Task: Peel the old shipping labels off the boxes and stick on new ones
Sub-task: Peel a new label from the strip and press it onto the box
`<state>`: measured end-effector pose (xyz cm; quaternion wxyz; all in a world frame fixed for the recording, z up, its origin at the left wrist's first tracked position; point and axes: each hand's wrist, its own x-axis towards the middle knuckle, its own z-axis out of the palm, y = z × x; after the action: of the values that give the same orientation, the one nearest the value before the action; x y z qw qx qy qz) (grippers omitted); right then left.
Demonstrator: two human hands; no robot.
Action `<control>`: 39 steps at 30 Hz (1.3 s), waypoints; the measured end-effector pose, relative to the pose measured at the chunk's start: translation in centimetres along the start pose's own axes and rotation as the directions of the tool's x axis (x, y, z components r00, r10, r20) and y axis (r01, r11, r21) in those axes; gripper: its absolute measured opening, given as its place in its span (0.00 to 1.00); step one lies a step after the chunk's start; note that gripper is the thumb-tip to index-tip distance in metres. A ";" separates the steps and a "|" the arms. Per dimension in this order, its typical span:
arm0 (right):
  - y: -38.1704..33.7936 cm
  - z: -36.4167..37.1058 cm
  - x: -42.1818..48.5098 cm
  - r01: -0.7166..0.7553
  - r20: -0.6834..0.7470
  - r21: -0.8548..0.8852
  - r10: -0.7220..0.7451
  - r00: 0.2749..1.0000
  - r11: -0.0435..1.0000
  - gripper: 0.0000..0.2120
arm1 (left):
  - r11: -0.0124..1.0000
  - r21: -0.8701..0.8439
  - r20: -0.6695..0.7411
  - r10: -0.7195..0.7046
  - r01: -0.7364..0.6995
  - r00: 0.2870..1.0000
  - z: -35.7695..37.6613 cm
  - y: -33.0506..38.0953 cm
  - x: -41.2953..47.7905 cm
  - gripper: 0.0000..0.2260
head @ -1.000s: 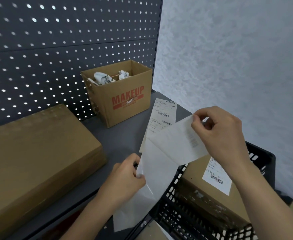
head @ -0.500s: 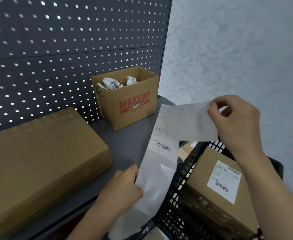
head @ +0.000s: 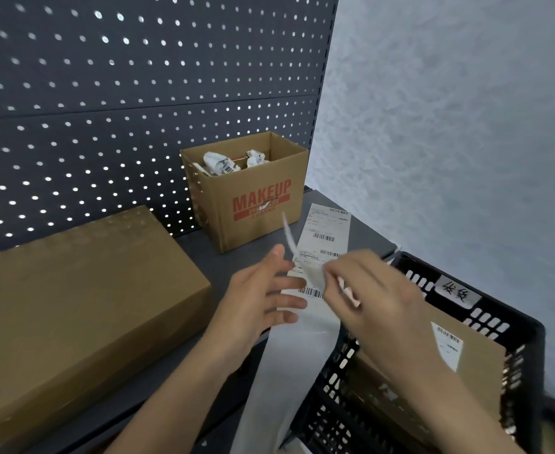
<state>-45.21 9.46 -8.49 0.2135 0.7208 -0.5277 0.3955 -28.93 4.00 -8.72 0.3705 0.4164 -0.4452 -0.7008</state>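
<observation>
Backdrop: dark pegboard (head: 105, 93) behind the shelf, pale textured wall (head: 449, 126) beyond the right hand.
Surface: grey shelf top (head: 184, 257) under and ahead of both hands.
Left hand (head: 263, 299): fingers spread apart and loose, palm turned toward the right hand; its fingertips reach the left edge of the label strip, and I cannot tell whether they touch it.
Right hand (head: 374, 296): blurred, fingers pinched together on a peeled white label (head: 302, 257) whose free end curls up just ahead of both hands.
Label strip (head: 318, 283): long white strip with barcodes, lying on the shelf between the two hands, running from near the open box back past the wrists and hanging over the shelf edge.
Open box (head: 253, 204): printed MAKEUP, standing ahead of the hands against the pegboard, with crumpled labels (head: 223, 162) inside.
Large flat box (head: 73, 306): closed, plain brown, lying on the shelf just left of the left forearm.
Black crate (head: 499, 326): below and right of the right hand, with a handwritten tag on its rim.
Boxed parcel (head: 433, 371): sits in the crate under the right forearm, a white label (head: 448, 345) stuck on its top face.
</observation>
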 end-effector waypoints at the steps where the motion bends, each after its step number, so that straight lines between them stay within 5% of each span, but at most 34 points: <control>1: -0.4 0.2 -0.6 0.061 0.016 0.005 -0.061 0.998 0.998 0.07 | 1.000 -0.017 0.012 -0.007 0.007 1.000 0.0 0.2 0.0 0.25; 6: -1.3 1.0 -2.5 0.202 0.085 -0.013 -0.200 0.976 0.979 0.02 | 0.999 0.029 0.005 0.012 -0.012 1.000 -0.8 0.0 0.1 0.11; 14: -1.4 0.9 -3.7 0.146 0.187 0.193 -0.182 0.965 0.970 0.09 | 0.966 0.161 -0.176 0.229 -0.201 0.957 -2.4 0.2 -0.5 0.12; 18: -1.1 1.3 -3.2 -0.189 0.236 0.326 0.114 0.965 0.926 0.10 | 0.934 0.191 -0.212 0.341 -0.303 0.916 -4.2 1.7 -1.4 0.12; 23: -0.1 3.8 0.0 -0.521 0.374 0.413 0.383 0.845 0.747 0.18 | 0.919 0.199 -0.269 0.386 -0.341 0.882 -7.3 3.4 -2.9 0.13; 32: -5.8 10.6 8.9 -0.532 0.544 0.655 0.154 0.825 0.536 0.15 | 0.937 0.237 -0.416 0.336 -0.256 0.845 -15.3 4.8 -5.8 0.10; 39: -10.9 14.6 11.0 -0.553 0.699 0.612 -0.060 0.713 0.565 0.10 | 0.935 0.253 -0.460 0.341 -0.247 0.820 -20.8 5.3 -8.0 0.09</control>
<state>-28.61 -3.87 -7.23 -0.3872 0.7381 -0.4383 0.3364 -6.10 2.86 -7.08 0.5367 0.5404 -0.4560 -0.4604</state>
